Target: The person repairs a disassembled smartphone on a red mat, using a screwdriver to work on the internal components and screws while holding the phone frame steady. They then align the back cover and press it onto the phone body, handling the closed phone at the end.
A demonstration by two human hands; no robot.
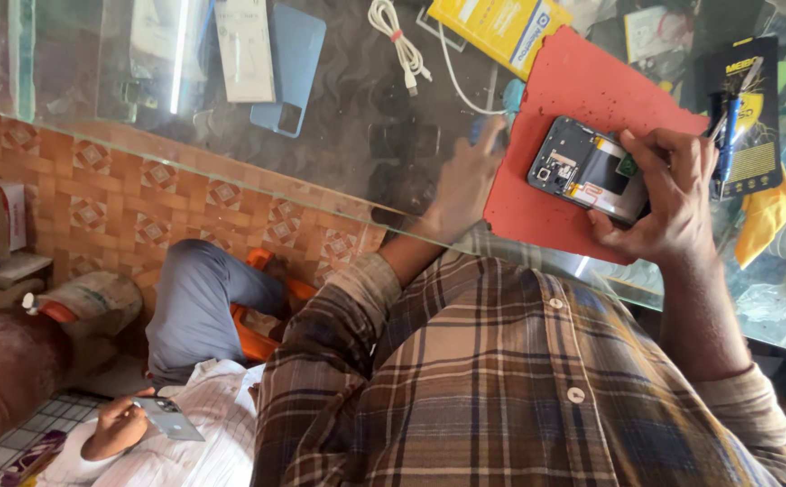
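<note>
Opened phone (589,169) clamped in right hand (673,203) fingers, left hand (465,180) fingers together, outstretched.

The desk (231,135) was clear glass, glossy and reflective. A matt red mat (582,99), rough-edged, lay on it. The opened phone (587,169) showed dull grey plastic and shiny metal parts. The shirt (501,388) was soft checked cloth.

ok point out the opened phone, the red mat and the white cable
opened phone (582,169), head view, on its exposed inner frame
red mat (582,81), head view, on its bare upper part
white cable (405,47), head view, on its coiled bundle
</note>
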